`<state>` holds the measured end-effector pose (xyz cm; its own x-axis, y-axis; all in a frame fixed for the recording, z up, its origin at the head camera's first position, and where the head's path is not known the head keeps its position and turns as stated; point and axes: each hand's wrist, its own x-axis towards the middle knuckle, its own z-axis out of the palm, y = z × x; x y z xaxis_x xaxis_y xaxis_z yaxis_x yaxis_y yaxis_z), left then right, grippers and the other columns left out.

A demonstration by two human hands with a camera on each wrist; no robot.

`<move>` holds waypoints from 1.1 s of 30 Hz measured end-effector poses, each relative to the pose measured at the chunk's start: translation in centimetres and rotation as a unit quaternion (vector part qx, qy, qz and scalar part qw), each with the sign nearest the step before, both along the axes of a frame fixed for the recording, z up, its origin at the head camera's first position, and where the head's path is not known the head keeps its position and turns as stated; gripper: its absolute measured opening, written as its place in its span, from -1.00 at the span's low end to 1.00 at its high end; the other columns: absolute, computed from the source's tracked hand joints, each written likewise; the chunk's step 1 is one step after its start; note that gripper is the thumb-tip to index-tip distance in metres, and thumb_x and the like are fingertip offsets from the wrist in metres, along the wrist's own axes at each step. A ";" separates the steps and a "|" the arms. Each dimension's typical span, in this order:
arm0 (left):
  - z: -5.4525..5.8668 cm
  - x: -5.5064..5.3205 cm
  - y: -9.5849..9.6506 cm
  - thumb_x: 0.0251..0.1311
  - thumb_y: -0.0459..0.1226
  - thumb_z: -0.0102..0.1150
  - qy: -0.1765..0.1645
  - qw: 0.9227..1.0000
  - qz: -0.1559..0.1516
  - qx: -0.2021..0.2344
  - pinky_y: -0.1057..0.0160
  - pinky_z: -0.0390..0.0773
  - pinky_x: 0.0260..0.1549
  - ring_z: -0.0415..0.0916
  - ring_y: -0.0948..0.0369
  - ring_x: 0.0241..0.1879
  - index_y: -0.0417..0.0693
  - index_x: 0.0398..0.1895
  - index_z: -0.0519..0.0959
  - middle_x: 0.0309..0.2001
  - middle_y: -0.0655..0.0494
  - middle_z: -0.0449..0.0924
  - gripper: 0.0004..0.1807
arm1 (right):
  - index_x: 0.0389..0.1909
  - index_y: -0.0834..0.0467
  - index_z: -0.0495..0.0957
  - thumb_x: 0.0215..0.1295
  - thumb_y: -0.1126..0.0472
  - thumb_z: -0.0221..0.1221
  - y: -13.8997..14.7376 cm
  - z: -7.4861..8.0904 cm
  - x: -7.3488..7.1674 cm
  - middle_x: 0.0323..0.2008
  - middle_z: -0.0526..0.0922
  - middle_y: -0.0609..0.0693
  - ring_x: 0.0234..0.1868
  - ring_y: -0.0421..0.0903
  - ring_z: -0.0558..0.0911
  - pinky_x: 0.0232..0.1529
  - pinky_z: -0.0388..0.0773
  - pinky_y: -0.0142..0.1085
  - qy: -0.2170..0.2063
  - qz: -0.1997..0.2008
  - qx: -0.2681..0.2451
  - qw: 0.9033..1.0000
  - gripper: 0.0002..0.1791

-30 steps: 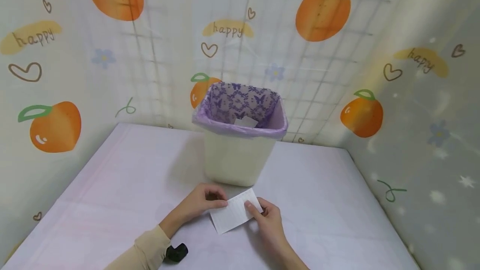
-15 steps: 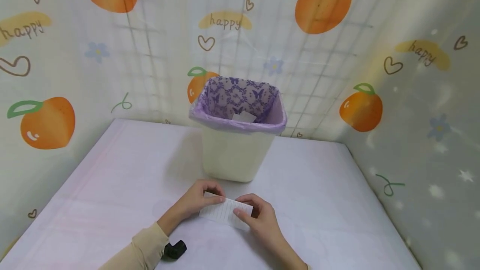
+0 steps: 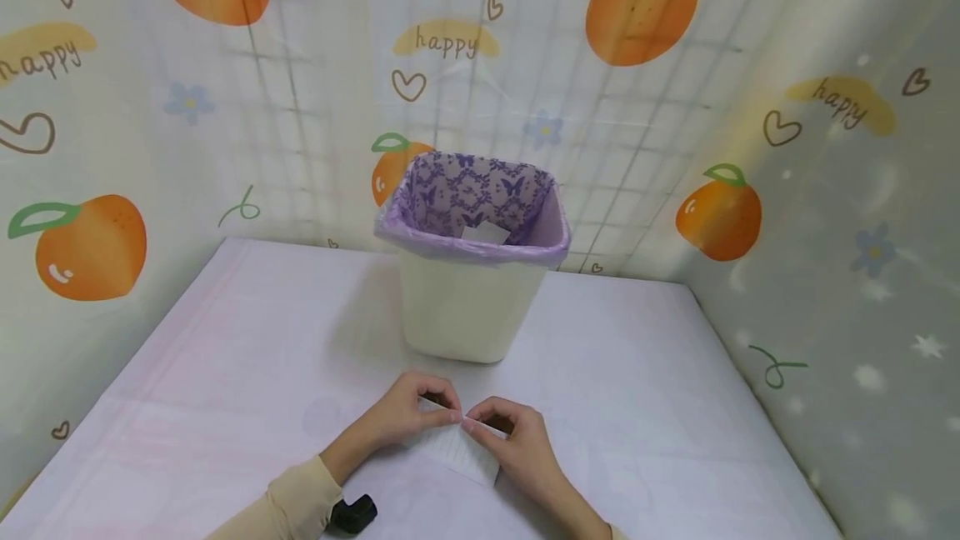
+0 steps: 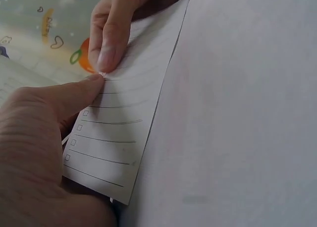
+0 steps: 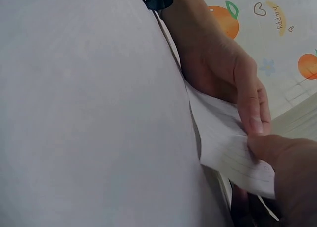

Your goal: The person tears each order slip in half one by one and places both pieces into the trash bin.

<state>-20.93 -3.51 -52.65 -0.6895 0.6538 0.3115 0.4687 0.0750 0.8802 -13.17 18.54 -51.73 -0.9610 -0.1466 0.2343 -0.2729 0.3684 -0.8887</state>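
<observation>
A small white sheet of lined notepaper (image 3: 461,458) hangs between the two hands, low in front of the bin. In the left wrist view the sheet (image 4: 111,133) shows printed lines and little checkboxes along one edge. My left hand (image 3: 411,412) pinches its top edge between thumb and fingers. Right beside it, my right hand (image 3: 525,444) pinches the same edge, so both thumb tips meet near the middle. The sheet (image 5: 223,142) looks whole and slightly bent in the right wrist view. The fingers behind the paper are partly hidden.
Beyond the hands stands a cream waste bin (image 3: 465,311) lined with a purple butterfly-patterned bag (image 3: 472,252). White paper (image 3: 486,232) lies inside it. A black device (image 3: 354,515) sits by the left sleeve. Fruit-printed curtains (image 3: 315,107) enclose the white table (image 3: 637,407).
The sheet has turned between the hands, its top edge now sloping down to the right. Both hands have shifted along that edge until their thumb tips meet.
</observation>
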 end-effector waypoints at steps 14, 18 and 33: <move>0.2 0.2 -0.2 0.31 -0.25 0.43 -0.017 1.000 0.006 0.008 0.29 0.58 -0.03 0.64 0.34 -0.23 -0.04 -0.31 0.76 -0.33 0.17 0.75 -0.93 | -0.29 -0.09 0.76 0.35 0.22 0.42 0.1 0.3 0.1 -0.35 0.79 -0.18 -0.25 -0.21 0.75 -0.07 0.70 -0.29 0.023 -0.001 0.017 1.000 -0.89; 0.3 0.1 -0.2 0.33 -0.26 0.41 -0.016 1.000 0.002 0.010 0.29 0.59 -0.04 0.65 0.33 -0.23 0.00 -0.31 0.76 -0.32 0.15 0.75 -0.95 | -0.28 -0.11 0.77 0.35 0.25 0.41 0.0 0.3 0.1 -0.34 0.80 -0.20 -0.25 -0.21 0.75 -0.09 0.71 -0.29 0.033 -0.003 0.016 0.999 -0.86; 1.3 0.5 -0.2 0.32 -0.32 0.40 -0.007 1.000 0.020 0.011 0.26 0.57 -0.02 0.66 0.32 -0.21 0.00 -0.30 0.76 -0.31 0.09 0.77 -0.96 | -0.31 -0.08 0.78 0.33 0.23 0.44 0.0 1.2 0.0 -0.36 0.82 -0.12 -0.25 -0.23 0.73 -0.10 0.70 -0.29 0.061 -0.012 0.005 0.998 -0.90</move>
<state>-20.46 -3.68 -51.38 -0.7189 0.6197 0.3148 0.4531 0.0743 0.8884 -13.15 18.59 -50.56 -0.9289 -0.1266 0.3481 -0.3694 0.3849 -0.8458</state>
